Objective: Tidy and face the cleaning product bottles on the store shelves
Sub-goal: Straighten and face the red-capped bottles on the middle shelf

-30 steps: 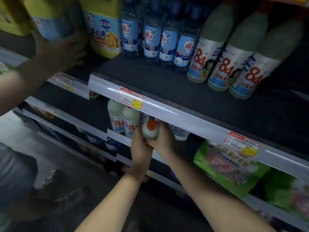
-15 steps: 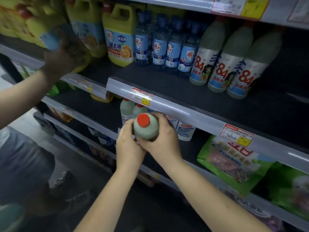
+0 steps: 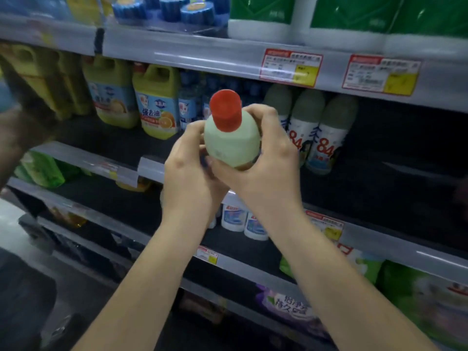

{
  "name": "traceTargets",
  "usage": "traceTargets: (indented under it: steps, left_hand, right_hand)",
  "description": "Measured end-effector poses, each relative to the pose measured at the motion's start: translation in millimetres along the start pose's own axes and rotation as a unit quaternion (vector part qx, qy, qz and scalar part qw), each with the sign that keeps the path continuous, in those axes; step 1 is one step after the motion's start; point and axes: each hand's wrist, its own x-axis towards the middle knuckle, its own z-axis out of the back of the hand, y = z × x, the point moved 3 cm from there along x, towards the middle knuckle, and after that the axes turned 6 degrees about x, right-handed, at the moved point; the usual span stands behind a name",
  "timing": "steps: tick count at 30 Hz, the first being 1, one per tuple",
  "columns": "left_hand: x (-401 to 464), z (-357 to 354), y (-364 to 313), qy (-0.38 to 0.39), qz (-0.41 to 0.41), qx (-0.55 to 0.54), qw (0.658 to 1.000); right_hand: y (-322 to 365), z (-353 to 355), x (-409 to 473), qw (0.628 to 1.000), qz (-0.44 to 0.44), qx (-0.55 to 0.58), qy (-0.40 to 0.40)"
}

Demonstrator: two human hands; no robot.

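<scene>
a: where is the red-capped bottle (image 3: pixel 231 141)?

b: up in the air in front of the middle shelf (image 3: pixel 177 148), cap tilted toward the camera, just left of the three 84 disinfectant bottles (image 3: pixel 307 127) standing on that shelf.

a: and the hands?

b: both grip it. the left hand (image 3: pixel 188 173) wraps its lower left side, the right hand (image 3: pixel 268 158) curls over its shoulder and right side.

a: anything else near it?

b: yellow dish-soap jugs (image 3: pixel 155 102) stand left of the held bottle, blue-labelled bottles (image 3: pixel 188 107) behind it. a second person's arm (image 3: pixel 17 133) is blurred at the far left.
</scene>
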Motion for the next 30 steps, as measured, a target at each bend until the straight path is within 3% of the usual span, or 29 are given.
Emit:
traceTargets:
  steps: [6,13,16,21,30]
  left_hand:
    - [29.1,-42.4,5.7,0.019,-0.085,0.083,0.993]
    - [49.7,-75.8,23.5,0.083,-0.067,0.058,0.993]
    - [59.5,-86.7,29.5,0.127,-0.009,0.043,0.991]
    - [74.0,-105.2,38.4,0.13,-0.05,0.041,0.989]
    - [65.7,-126.0,81.5,0.161,-0.026,0.098,0.982]
  right_hand:
    - [-32.3,15.9,23.5,0.999,-0.016,-0.031,-0.036]
    - [-74.5,17.6,43.2,0.992,-0.117,0.003,-0.044]
    - [-90.0,15.4,50.1,0.991,-0.121,0.002,-0.059]
    - [-113.9,11.6,60.0,0.989,-0.112,0.015,-0.098]
    - [-169.0,5.5,38.1,0.982,-0.184,-0.012,-0.042]
